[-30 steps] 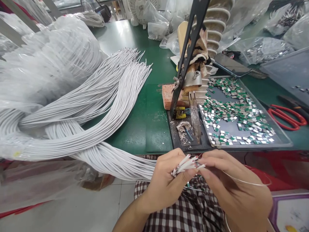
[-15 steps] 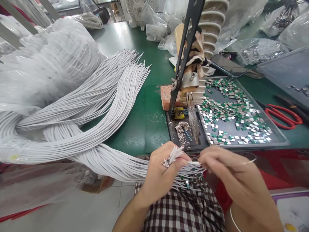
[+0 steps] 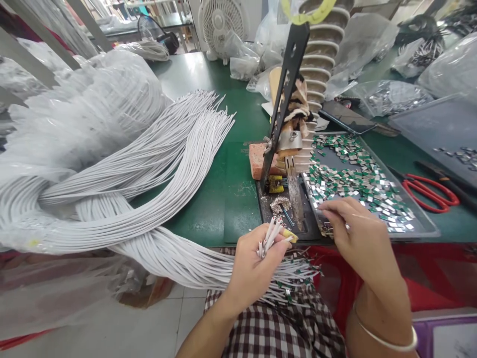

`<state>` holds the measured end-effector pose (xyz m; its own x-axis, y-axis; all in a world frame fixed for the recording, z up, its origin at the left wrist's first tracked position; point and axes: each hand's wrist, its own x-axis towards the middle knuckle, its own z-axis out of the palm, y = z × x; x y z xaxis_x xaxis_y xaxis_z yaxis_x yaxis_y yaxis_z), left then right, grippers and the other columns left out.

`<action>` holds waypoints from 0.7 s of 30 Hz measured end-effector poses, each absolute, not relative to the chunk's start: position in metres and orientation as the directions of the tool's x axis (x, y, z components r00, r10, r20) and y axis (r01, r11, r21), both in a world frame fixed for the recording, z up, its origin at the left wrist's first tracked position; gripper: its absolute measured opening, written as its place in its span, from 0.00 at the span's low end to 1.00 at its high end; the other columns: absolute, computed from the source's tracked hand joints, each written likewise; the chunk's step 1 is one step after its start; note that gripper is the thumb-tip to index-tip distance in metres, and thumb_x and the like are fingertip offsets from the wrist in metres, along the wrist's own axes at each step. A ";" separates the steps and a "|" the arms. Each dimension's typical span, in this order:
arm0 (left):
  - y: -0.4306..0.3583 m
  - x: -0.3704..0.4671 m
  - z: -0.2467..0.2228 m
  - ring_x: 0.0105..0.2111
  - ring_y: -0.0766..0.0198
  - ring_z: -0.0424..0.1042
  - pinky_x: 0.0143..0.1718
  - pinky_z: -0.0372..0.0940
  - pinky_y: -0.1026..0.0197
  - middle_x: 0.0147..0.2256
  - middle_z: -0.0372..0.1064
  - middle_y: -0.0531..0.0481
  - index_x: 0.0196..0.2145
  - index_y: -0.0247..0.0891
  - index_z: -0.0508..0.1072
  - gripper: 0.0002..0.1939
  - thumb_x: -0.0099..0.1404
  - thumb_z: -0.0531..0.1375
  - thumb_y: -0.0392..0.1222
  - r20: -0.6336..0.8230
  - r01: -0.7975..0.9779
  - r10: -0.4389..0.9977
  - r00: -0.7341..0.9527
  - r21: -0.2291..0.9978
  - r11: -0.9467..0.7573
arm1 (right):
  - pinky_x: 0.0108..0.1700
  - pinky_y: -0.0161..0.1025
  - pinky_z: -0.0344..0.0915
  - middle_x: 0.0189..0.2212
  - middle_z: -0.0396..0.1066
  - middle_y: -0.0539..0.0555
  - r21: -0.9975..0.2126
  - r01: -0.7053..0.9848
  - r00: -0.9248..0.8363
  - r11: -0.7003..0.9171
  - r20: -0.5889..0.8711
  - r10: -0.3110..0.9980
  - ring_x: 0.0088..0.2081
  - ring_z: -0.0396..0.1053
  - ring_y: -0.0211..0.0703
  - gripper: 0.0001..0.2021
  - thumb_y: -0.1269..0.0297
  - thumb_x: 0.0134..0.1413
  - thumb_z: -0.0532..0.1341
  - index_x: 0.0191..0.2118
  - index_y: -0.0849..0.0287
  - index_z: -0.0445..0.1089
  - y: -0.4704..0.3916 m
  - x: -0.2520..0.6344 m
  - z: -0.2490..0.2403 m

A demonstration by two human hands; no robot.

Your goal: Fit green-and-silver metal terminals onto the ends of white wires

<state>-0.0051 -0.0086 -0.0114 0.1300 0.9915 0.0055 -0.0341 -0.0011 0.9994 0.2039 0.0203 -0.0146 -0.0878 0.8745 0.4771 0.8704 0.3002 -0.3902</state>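
My left hand [image 3: 255,263] is closed round a small bunch of white cables [image 3: 269,237], whose cut ends poke up between thumb and fingers. A yellow wrap covers one fingertip. Over my lap lie more white cables with small green boards [image 3: 288,293] at their ends. My right hand [image 3: 359,233] is at the near left edge of a tray [image 3: 428,229] of small green-and-silver circuit boards [image 3: 346,169]. Its thumb and forefinger are pinched together; what is between them is too small to make out. Left of the tray, a soldering iron [image 3: 294,194] points down over a dark base.
A big bundle of white cables [image 3: 160,199] covers the left of the green table. A brick [image 3: 257,160] stands behind the soldering iron, with a ribbed hose [image 3: 320,54] above. Red-handled scissors [image 3: 432,194] lie right of the tray. A fan [image 3: 222,22] stands at the back.
My right hand has left the cable end by my left hand and moved up to the tray's edge. My left hand still holds the bunch. The view has tilted up slightly.
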 end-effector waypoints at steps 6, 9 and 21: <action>-0.005 -0.004 -0.008 0.26 0.66 0.61 0.29 0.57 0.63 0.27 0.70 0.50 0.30 0.35 0.75 0.11 0.68 0.59 0.42 -0.057 -0.007 0.986 0.159 0.998 0.058 | 0.22 0.28 0.64 0.21 0.73 0.43 -0.789 0.560 0.167 0.252 0.405 0.899 0.18 0.67 0.31 0.05 0.63 0.62 0.65 0.33 0.51 0.75 -0.014 0.171 -0.002; -0.004 -0.002 -0.005 0.26 0.66 0.60 0.30 0.56 0.63 0.26 0.68 0.50 0.27 0.35 0.73 0.12 0.67 0.58 0.41 -0.048 0.011 0.987 0.153 0.999 0.047 | 0.25 0.26 0.71 0.24 0.78 0.44 -0.888 0.412 0.262 0.203 0.328 0.908 0.21 0.74 0.32 0.02 0.63 0.60 0.67 0.37 0.49 0.79 -0.022 0.160 -0.008; -0.003 0.005 0.000 0.27 0.61 0.70 0.32 0.65 0.61 0.26 0.74 0.47 0.21 0.35 0.72 0.13 0.63 0.60 0.37 0.015 -0.007 0.998 0.066 1.000 -0.014 | 0.27 0.30 0.75 0.24 0.79 0.47 -0.776 0.556 0.296 0.299 0.521 0.801 0.22 0.77 0.37 0.01 0.66 0.56 0.69 0.33 0.54 0.78 -0.024 0.139 -0.013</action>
<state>0.0047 -0.0028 0.0005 0.0662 0.9977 0.0149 -0.0068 -0.0145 0.9999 0.1389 -0.0243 -0.0131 0.2964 0.8006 0.5208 0.5558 0.2988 -0.7757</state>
